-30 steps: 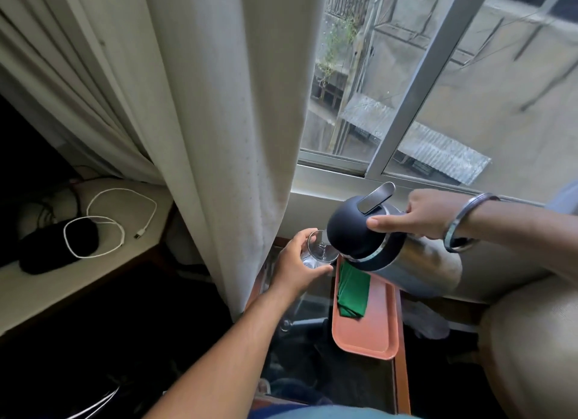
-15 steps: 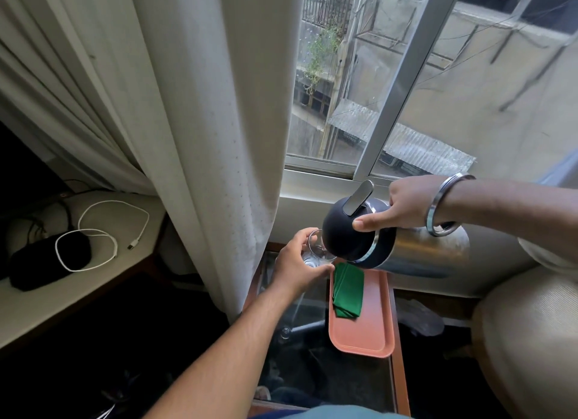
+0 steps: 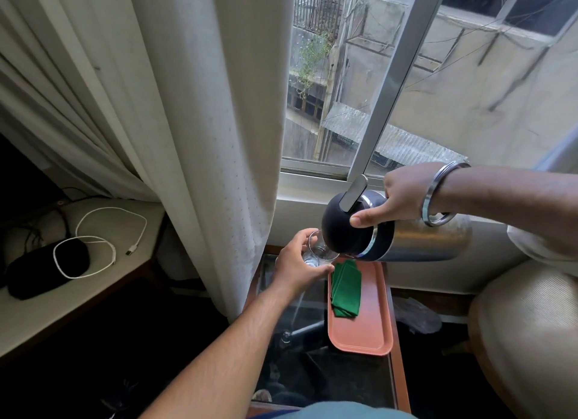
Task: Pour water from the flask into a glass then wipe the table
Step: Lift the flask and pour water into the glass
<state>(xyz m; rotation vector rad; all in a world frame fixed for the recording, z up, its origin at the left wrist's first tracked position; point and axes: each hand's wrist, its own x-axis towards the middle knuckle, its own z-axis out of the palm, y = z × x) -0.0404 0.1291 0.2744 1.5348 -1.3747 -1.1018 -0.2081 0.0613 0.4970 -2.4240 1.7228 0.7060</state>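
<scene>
A pale curtain (image 3: 187, 106) hangs over the left half of the view and hides the left edge of the window (image 3: 406, 90) and whatever lies behind it. Below, a dark glass-topped desk (image 3: 344, 381) with a wooden rim reflects so strongly that its surface is hard to read, and its near edge is cut off by the person's clothing at the bottom of the frame. A salmon tray (image 3: 359, 334) lies along the desk's right edge, reaching toward the far right corner, with a folded green cloth (image 3: 345, 289) on its far end. Above that end of the tray the flask (image 3: 391, 234) is tipped almost level, its dark domed top toward the left and its steel body partly hidden behind the wrist and bangle (image 3: 438, 196). The right hand (image 3: 403, 196) is wrapped around the flask's neck, thumb pressed on the dark top. The left hand (image 3: 297, 262) is closed around a clear glass (image 3: 319, 251), held above the desk's far edge just left of the tray; the flask's top overlaps the glass's rim, so the spout is hidden. Some water appears to sit in the glass, though no stream can be made out.
</scene>
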